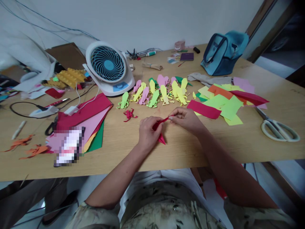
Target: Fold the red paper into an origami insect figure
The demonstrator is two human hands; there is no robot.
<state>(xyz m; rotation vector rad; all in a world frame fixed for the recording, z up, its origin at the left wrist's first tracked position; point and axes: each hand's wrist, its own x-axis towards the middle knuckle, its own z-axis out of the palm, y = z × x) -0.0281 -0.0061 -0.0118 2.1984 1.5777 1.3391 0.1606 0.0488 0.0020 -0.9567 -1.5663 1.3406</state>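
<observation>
Spanning both hands (167,128), folded red paper (161,138)

Both hands grip a red folded paper (161,138) above the table (124,159), near a small red paper figure (129,115).

A white desk fan (109,65) with a blue hub stands on the worktop (124,159), its face tilted upward, with a sheet of brown cardboard (65,54) behind it to the left. Thin cables (51,31) run along the pale wall (152,19). Toward the back lie a bundle of thin sticks (152,66), a green-and-white tube (151,53), a dark purple booklet (186,56) and a small pink box (179,45). A blue bag (224,52) sits at the right, a crumpled grey cloth (209,79) just in front.
</observation>
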